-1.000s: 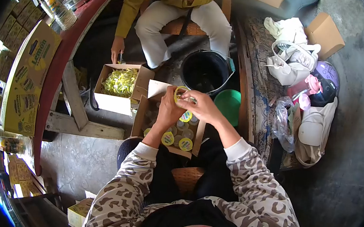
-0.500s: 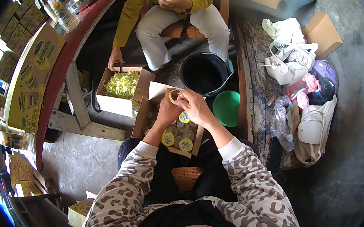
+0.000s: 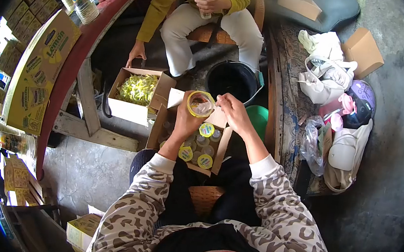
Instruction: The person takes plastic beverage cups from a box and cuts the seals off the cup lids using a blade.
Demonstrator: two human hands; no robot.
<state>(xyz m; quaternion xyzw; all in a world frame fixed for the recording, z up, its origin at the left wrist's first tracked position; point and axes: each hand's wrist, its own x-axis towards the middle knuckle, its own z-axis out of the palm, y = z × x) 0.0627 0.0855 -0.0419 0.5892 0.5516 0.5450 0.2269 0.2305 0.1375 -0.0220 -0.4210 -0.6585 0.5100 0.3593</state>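
Note:
My left hand [image 3: 188, 120] is wrapped round a clear plastic cup [image 3: 201, 104] with a yellow rim, its mouth facing up. At the right side of that rim, my right hand [image 3: 233, 110] has its fingers pinched together; what they hold, if anything, is too small to make out. Below both hands stands an open cardboard box [image 3: 220, 150] with several cups in it. Some of those cups have yellow printed lids, such as a lid [image 3: 204, 161] near the box's front edge.
Opposite sits a person [image 3: 195, 7] holding a cup, one hand at a box of yellow strips [image 3: 137, 88]. Ahead are a black bucket [image 3: 231, 82] and a green basin [image 3: 258, 119]. A red-edged table [image 3: 62, 96] stands left; bags [image 3: 327, 82] lie on a bench at right.
The cup in my left hand now shows its open mouth upward. My right hand has moved off to the right of the rim. Across from me, the person's cup is more upright.

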